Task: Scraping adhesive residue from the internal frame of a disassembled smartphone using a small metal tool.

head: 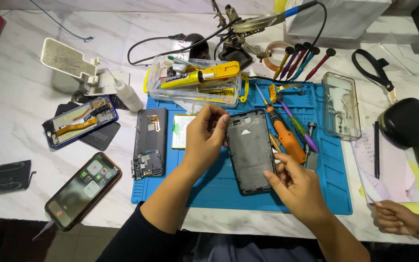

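Note:
A dark grey phone frame (249, 151) lies lengthwise on the blue repair mat (209, 191). My left hand (204, 138) grips the frame's upper left edge, fingers curled over its top corner. My right hand (294, 187) pinches the frame's lower right edge with thumb and forefinger. Just right of the frame lie an orange-handled screwdriver (287, 136) and a purple-handled one (299, 128). A white battery (180, 131) shows on the mat behind my left hand.
A dark phone back with a circuit board (149, 143) lies on the mat's left edge. An opened blue phone (79, 121), a lit phone (83, 190), a clear box with a yellow glue tube (200, 80), a clear case (341, 104), a black pouch (407, 121), another person's hand (396, 218).

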